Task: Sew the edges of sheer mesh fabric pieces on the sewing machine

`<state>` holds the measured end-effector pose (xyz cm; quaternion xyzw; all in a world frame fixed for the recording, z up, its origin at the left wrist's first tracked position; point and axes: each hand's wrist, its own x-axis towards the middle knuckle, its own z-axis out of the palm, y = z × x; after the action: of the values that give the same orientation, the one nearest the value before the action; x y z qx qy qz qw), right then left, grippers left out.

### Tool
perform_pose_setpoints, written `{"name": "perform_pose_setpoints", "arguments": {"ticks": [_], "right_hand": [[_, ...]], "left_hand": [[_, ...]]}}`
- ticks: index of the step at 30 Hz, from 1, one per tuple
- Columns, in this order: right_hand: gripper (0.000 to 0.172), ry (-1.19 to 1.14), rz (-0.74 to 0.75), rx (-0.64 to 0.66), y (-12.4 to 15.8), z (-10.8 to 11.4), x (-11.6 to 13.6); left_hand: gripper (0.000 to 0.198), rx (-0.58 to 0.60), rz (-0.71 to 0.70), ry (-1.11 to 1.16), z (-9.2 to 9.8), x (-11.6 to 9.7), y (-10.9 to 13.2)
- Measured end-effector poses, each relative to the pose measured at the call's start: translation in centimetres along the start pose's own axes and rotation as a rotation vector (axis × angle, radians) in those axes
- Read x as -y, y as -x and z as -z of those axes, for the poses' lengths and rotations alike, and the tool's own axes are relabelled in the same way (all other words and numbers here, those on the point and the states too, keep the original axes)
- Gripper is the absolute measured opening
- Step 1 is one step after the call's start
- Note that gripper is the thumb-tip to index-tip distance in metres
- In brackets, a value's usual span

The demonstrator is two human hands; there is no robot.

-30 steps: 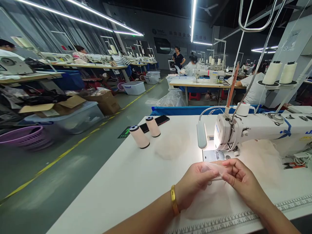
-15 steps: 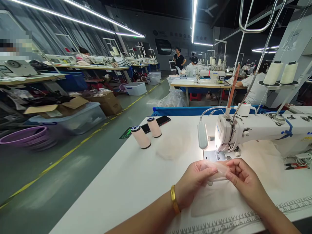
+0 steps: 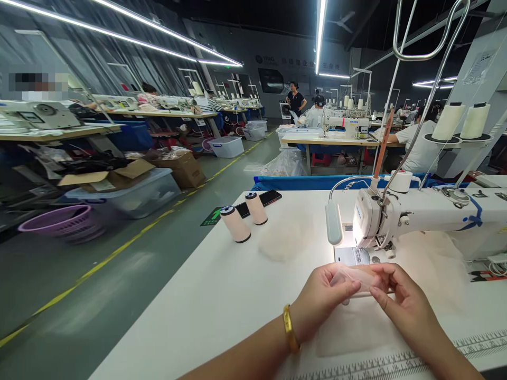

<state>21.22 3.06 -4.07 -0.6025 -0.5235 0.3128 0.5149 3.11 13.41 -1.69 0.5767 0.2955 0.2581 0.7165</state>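
Between my two hands is a piece of thin, sheer pale fabric (image 3: 358, 327), held just in front of the needle area of a white sewing machine (image 3: 420, 208). My left hand (image 3: 322, 295), with a gold bangle at the wrist, pinches the fabric's upper edge between thumb and fingers. Close beside it, my right hand (image 3: 406, 295) grips the same edge with thumb and fingertips. The fabric's lower part hangs over the table towards the printed ruler (image 3: 380, 367). The metal needle plate (image 3: 350, 256) shows beyond my fingers, lit by the lamp (image 3: 334, 221).
Two pale thread cones (image 3: 235, 224) stand near a black phone (image 3: 270, 198) at the table's far left. More sheer fabric (image 3: 431, 264) lies right of the needle. Scissors-like red-handled tools (image 3: 481, 276) rest at the right. A purple basket (image 3: 63, 224) is on the floor; people work beyond.
The view has shifted slightly, so the scene sits further right. My hands keep hold of the fabric, and its upper edge looks more folded between my fingers.
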Motion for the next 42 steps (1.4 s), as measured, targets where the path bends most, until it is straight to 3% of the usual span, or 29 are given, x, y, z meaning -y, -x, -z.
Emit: {"name": "perform_pose_setpoints", "arguments": {"ticks": [6, 12, 17, 23, 29, 36, 42], "right_hand": [[0.023, 0.125, 0.166, -0.004, 0.3, 0.2, 0.7], [0.024, 0.026, 0.001, -0.033, 0.0, 0.5, -0.5], [0.028, 0.037, -0.089, 0.129, 0.7, 0.6, -0.3], [0.023, 0.116, -0.07, 0.381, 0.5, 1.3, 1.0], [0.032, 0.105, -0.013, 0.255, -1.0, 2.3, 2.1], [0.03, 0.158, -0.027, 0.298, -1.5, 1.5, 3.5], [0.025, 0.189, -0.024, 0.282, -1.5, 0.7, 3.4]], "left_hand": [[0.051, -0.048, -0.025, -0.045, 0.1, 0.2, 0.1], [0.05, -0.053, -0.025, -0.007, 0.5, -0.3, 0.1], [0.046, -0.047, -0.035, -0.044, 0.5, -0.5, 0.1], [0.046, -0.006, 0.02, -0.05, 0.2, -0.6, 0.3], [0.039, 0.048, 0.044, -0.106, 0.0, -0.8, 0.4], [0.034, 0.104, -0.058, -0.227, -0.3, -0.6, 0.4], [0.032, 0.1, -0.051, -0.31, -0.2, -0.2, 0.3]]}}
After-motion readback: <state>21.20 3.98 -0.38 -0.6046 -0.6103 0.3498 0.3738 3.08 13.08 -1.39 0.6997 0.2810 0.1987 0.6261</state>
